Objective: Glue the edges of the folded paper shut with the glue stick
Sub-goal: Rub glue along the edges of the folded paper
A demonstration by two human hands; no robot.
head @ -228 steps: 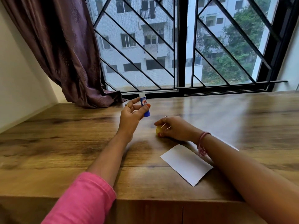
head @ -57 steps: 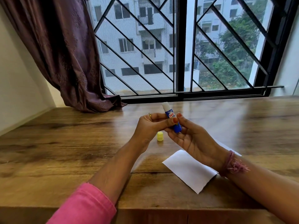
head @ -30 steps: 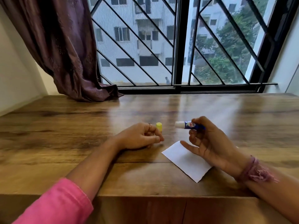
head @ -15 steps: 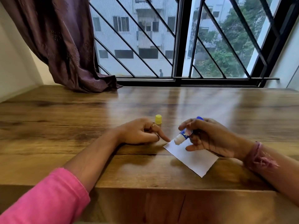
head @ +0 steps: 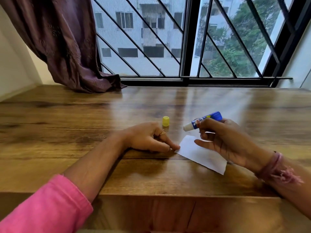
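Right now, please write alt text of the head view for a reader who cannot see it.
The right hand holds an uncapped glue stick just above a folded white paper on a wooden table, while the left hand pins the paper's corner with a fingertip. The yellow cap stands behind.

Around the folded paper (head: pixel 202 154), bare wooden table (head: pixel 67 132) lies open to the left, behind and toward the near edge; the yellow cap (head: pixel 165 121) stands just behind the paper's left corner; the left hand (head: pixel 148 137) blocks that corner; the right hand (head: pixel 225 140) with glue stick (head: pixel 202 121) covers the paper's right part; a curtain (head: pixel 67 47) drapes far behind-left.
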